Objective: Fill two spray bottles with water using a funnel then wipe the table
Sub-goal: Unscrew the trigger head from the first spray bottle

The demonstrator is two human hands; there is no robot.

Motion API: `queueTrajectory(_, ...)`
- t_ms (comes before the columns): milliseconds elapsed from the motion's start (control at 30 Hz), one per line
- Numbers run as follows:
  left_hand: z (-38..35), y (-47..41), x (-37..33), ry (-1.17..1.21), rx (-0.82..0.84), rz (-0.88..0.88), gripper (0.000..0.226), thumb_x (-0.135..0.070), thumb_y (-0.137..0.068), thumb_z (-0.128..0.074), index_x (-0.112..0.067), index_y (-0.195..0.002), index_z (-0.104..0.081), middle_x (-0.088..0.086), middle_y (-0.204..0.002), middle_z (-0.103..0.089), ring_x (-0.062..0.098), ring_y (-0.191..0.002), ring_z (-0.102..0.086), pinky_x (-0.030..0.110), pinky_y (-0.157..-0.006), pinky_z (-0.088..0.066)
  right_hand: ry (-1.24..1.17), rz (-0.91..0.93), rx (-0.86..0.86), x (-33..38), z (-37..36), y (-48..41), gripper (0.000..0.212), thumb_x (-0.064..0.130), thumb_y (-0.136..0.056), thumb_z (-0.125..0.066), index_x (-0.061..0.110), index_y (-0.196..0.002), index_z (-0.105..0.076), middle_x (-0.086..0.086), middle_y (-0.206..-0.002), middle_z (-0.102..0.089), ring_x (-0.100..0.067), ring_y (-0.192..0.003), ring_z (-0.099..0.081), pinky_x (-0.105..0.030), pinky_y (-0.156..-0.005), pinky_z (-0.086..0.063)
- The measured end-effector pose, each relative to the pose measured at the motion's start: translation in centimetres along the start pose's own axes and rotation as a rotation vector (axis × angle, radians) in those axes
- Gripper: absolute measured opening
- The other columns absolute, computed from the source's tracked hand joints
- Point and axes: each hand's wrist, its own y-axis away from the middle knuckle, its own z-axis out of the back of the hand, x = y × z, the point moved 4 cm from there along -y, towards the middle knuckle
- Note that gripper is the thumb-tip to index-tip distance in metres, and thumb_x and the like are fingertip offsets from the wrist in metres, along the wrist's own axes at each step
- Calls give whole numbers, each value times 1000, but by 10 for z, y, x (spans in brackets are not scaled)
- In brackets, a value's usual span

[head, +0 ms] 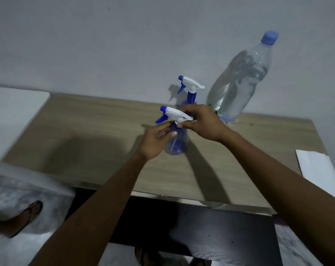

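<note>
A clear blue spray bottle (179, 143) with a white and blue trigger head stands upright in the middle of the wooden table (97, 135). My left hand (155, 140) wraps the bottle's body from the left. My right hand (201, 121) pinches the white spray head from the right. A second spray bottle (190, 89) stands just behind, partly hidden by my right hand. A large clear water bottle (239, 79) with a blue cap stands at the back right against the wall. No funnel is visible.
A folded white cloth or paper (316, 169) lies at the table's right edge. A white surface (13, 116) adjoins the table on the left. A dark shelf (201, 227) sits below the front edge, with feet in sandals on the floor.
</note>
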Motion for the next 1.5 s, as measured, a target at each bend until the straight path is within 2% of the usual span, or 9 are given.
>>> queueTrajectory(133,-15,14,-3,-4,-3,10,51,4,-95,-59,0,-143,-45,2,-135,-58,-9,-107,-63,10,-91,-47,-28,-16,14,-8,-2,13,20,15,-81,-83,24,-92,-70,15,-81,-67,7,-74,-59,-16,-70,-46)
queueTrajectory(267,-27,24,-8,-5,-4,5,52,7,-97,-52,-15,-141,-34,-10,-130,-53,-17,-101,-60,6,-88,-45,-51,-60,29,-18,-9,21,23,20,-76,-87,22,-97,-76,6,-85,-73,-11,-79,-67,-38,-79,-54)
queueTrajectory(433,-25,28,-4,9,36,13,49,2,-98,-54,-18,-141,-41,-3,-131,-58,-14,-107,-60,7,-91,-44,-85,-77,30,-16,-12,25,24,34,-76,-87,27,-96,-74,12,-79,-71,-7,-74,-65,-45,-76,-57)
queueTrajectory(567,-21,28,0,2,77,34,48,-9,-100,-57,-12,-146,-46,0,-134,-63,0,-120,-60,11,-96,-45,-145,-107,-22,-12,-16,33,28,41,-75,-85,26,-97,-75,8,-85,-72,-22,-83,-71,-52,-75,-60)
queueTrajectory(700,-19,30,2,-5,108,30,48,-14,-100,-57,-17,-147,-46,-5,-133,-63,-4,-118,-60,10,-94,-46,-184,-114,-45,-12,-18,39,24,25,-83,-84,19,-104,-76,-3,-93,-74,-27,-89,-71,-47,-73,-62)
queueTrajectory(900,-18,28,6,10,110,42,49,-19,-99,-58,-25,-146,-44,-20,-123,-64,-5,-116,-59,13,-99,-47,-147,-135,-73,-11,-22,40,26,25,-84,-83,17,-108,-75,-5,-96,-75,-28,-88,-72,-49,-74,-62)
queueTrajectory(1067,-20,28,7,53,99,43,51,-15,-100,-57,-13,-148,-43,-9,-132,-59,-5,-114,-58,8,-94,-46,-78,-129,-59,-11,-23,37,33,41,-81,-80,24,-109,-73,2,-93,-75,-23,-87,-72,-54,-78,-59)
queueTrajectory(1300,-20,24,11,47,87,26,53,-18,-99,-58,-13,-149,-41,-4,-139,-58,7,-128,-54,6,-93,-45,10,-74,-38,-12,-24,33,31,33,-88,-76,20,-116,-71,4,-98,-73,-16,-87,-68,-51,-83,-58)
queueTrajectory(1500,-16,20,8,34,97,0,49,-13,-100,-56,-10,-147,-45,-1,-137,-61,2,-122,-59,10,-97,-45,-43,-66,53,-13,-19,29,27,20,-94,-71,15,-121,-70,-6,-107,-72,-25,-92,-73,-44,-77,-64)
